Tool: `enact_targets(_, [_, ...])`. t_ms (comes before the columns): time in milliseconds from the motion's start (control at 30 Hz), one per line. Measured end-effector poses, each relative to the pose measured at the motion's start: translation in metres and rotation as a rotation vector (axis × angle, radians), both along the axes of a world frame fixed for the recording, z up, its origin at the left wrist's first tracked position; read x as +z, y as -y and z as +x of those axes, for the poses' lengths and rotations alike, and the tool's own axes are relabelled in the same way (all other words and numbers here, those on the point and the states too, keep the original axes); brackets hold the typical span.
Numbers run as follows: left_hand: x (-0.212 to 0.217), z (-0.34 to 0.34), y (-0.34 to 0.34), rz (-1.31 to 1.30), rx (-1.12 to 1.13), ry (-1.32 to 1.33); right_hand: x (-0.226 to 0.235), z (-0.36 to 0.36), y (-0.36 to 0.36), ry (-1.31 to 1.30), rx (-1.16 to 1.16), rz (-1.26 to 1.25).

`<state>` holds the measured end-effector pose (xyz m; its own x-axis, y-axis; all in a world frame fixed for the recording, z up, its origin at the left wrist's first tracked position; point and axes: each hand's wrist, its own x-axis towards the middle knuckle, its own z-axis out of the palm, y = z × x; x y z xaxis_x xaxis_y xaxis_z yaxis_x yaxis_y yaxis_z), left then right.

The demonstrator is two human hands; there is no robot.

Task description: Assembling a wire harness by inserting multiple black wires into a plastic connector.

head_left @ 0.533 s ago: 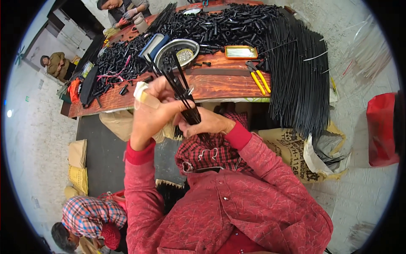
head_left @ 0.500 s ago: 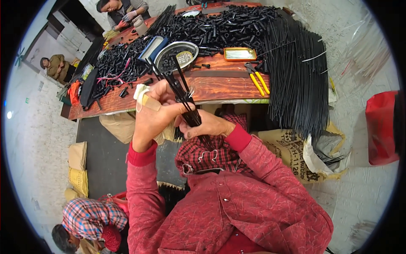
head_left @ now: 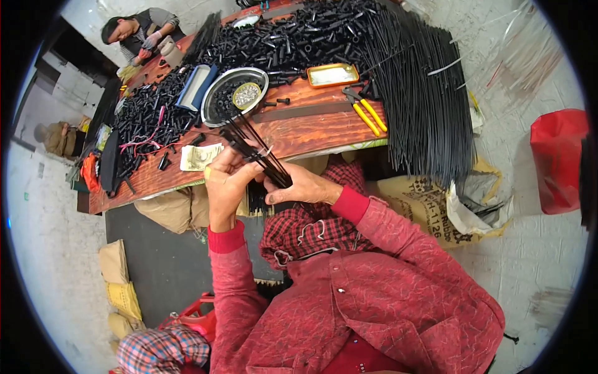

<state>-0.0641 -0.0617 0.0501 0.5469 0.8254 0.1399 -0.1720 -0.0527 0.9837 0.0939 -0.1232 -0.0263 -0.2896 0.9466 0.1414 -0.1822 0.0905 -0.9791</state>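
A bundle of thin black rods (head_left: 274, 167), with thicker black pieces at its upper end, is held between my hands in front of the table edge. My left hand (head_left: 225, 190) grips its upper part, fingers curled, with a pale band on one finger. My right hand (head_left: 305, 186) is wrapped round the lower part, thumb across it. Beyond my left hand, a cream paper sheet (head_left: 198, 158) lies near the table's edge. A steel tray (head_left: 215, 115) behind the bundle holds black pieces and a yellow dish (head_left: 246, 95) of small shiny parts.
The wooden table (head_left: 293, 132) bears a heap of short black tubes (head_left: 293, 40), long black rods (head_left: 420, 93), yellow-handled pliers (head_left: 367, 114) and an orange-rimmed tray (head_left: 333, 75). An open sack (head_left: 430, 209) stands at right. Another person (head_left: 146, 34) works at the far left end.
The view has shifted, so the table sits further left. The bundle tilts more to the left in my hands, and the cream paper shows more fully.
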Motion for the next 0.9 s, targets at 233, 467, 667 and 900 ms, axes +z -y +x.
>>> enact_targets(233, [-0.026,-0.029,-0.018,-0.020,0.064,0.029,0.025,0.005,-0.016,-0.140,-0.177,0.082])
enact_targets(467, [-0.015,-0.002,-0.012,0.016,0.145,-0.020,0.098,0.001,-0.050,0.373,-0.518,0.426])
enact_targets(667, [-0.004,0.015,-0.002,0.062,0.203,-0.192,0.109,0.007,-0.054,0.400,-0.839,0.422])
enact_targets(900, [0.000,0.035,0.017,0.045,0.161,-0.211,0.076,0.048,-0.048,0.024,-0.830,0.306])
